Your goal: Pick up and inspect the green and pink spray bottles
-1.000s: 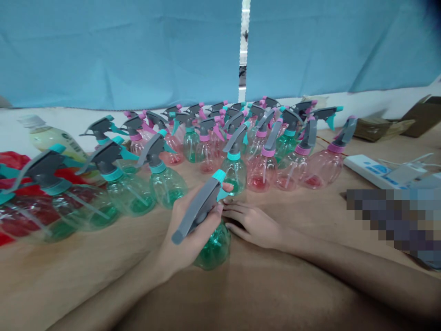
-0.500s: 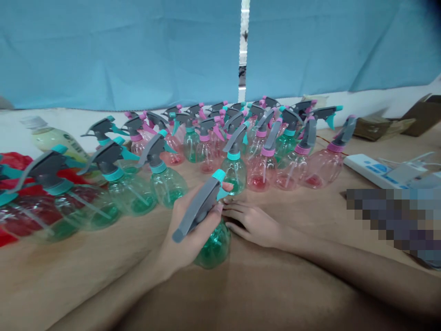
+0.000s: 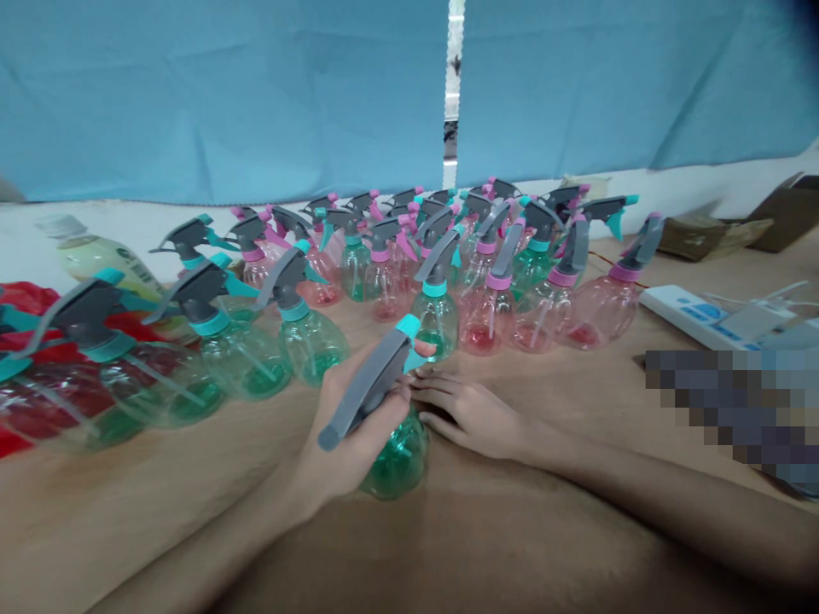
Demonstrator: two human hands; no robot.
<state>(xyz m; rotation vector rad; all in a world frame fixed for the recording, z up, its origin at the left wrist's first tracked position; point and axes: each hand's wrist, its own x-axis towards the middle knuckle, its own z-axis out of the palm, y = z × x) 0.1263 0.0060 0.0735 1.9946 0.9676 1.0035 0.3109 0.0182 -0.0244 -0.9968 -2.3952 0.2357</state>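
My left hand (image 3: 349,426) is closed around the neck of a green see-through spray bottle (image 3: 397,465) with a grey and turquoise trigger head. The bottle stands on the table in front of me, its nozzle pointing away and slightly right. My right hand (image 3: 470,414) lies low over the table, just right of that bottle. Its fingers stretch toward the bottle's far side, and their tips are partly hidden near my left thumb; whether they touch it I cannot tell. Another green spray bottle (image 3: 435,315) stands right behind, and a further green spray bottle (image 3: 313,341) is to the left.
Several pink spray bottles (image 3: 486,320) and green ones crowd the back of the table. At far left are a yellowish bottle with a white cap (image 3: 106,256) and red plastic (image 3: 29,298). A white power strip (image 3: 691,311) and a cardboard box (image 3: 700,237) lie at the right.
Almost nothing differs. My left thumb has shifted very slightly at the neck of the bottle; my right hand and the other bottles stay put.
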